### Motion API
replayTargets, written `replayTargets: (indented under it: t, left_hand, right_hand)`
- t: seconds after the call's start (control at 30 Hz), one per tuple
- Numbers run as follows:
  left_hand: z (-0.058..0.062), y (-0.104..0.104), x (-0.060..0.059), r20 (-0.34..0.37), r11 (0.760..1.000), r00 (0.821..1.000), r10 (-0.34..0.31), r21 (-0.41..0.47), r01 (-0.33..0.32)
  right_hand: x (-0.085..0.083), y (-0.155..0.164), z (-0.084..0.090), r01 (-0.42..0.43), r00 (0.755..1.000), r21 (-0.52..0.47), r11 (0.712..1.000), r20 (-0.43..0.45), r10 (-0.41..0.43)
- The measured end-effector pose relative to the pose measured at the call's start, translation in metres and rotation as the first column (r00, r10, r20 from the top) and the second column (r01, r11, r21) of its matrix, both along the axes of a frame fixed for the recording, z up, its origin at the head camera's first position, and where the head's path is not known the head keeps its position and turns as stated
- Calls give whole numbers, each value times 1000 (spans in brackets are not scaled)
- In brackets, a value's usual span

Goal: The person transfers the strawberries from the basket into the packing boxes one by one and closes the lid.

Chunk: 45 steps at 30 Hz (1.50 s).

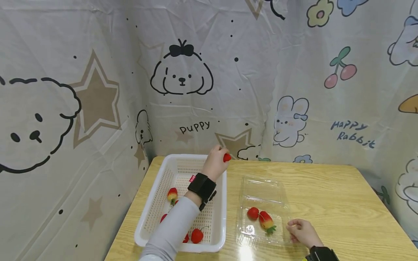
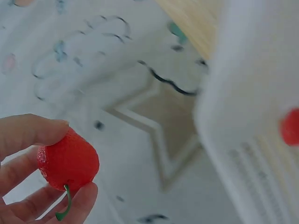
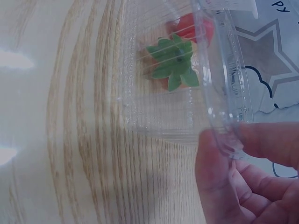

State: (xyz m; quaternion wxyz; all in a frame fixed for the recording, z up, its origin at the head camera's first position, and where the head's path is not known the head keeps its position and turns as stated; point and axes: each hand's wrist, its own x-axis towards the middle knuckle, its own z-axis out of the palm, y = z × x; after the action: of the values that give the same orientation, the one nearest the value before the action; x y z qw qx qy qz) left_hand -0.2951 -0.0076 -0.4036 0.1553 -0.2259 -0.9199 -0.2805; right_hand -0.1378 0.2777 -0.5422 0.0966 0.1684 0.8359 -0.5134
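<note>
My left hand (image 1: 216, 162) holds a red toy cherry (image 2: 72, 161) with a curved green stem between thumb and fingers, above the far right corner of the white basket (image 1: 223, 217). In the left wrist view the thumb lies on one side of the fruit and fingertips on the other. On the right, my right hand (image 1: 303, 232) pinches the rim of a clear plastic box (image 3: 159, 112) between thumb and fingers. Inside that box lie a round red fruit (image 1: 253, 213) and a red-and-yellow strawberry (image 1: 266, 220) with green leaves.
Several red fruits, among them a red-and-yellow strawberry (image 1: 172, 194) and a stemmed cherry (image 1: 197, 236), lie in the basket, partly hidden by my left arm. The box's lid (image 1: 262, 188) is folded back on the wooden table (image 1: 336, 195). A printed curtain (image 1: 241, 83) hangs behind.
</note>
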Motion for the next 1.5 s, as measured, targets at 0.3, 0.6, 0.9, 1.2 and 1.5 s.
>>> replayTargets:
  t: [0.3, 0.6, 0.9, 1.2, 1.5]
  left_hand:
    - [14, 49, 40, -63, 993, 991, -121, -8, 121]
    - [8, 91, 70, -38, 984, 984, -173, -50, 171]
    - [-29, 118, 95, 103, 969, 979, -179, -153, 193]
    - [-79, 133, 111, 141, 940, 976, -165, -276, 199]
    - [-117, 137, 122, 192, 919, 970, -146, -336, 205]
  right_hand:
    - [0, 0, 1, -2, 1000, -4, 1000, -9, 2]
    - [0, 0, 0, -27, 999, -10, 1000, -17, 27]
    - [-1, 1, -1, -23, 1000, 8, 1000, -8, 23]
    - [-1, 2, -3, -27, 999, 23, 999, -22, 28]
    - [-1, 1, 0, -13, 1000, 21, 1000, 0, 13]
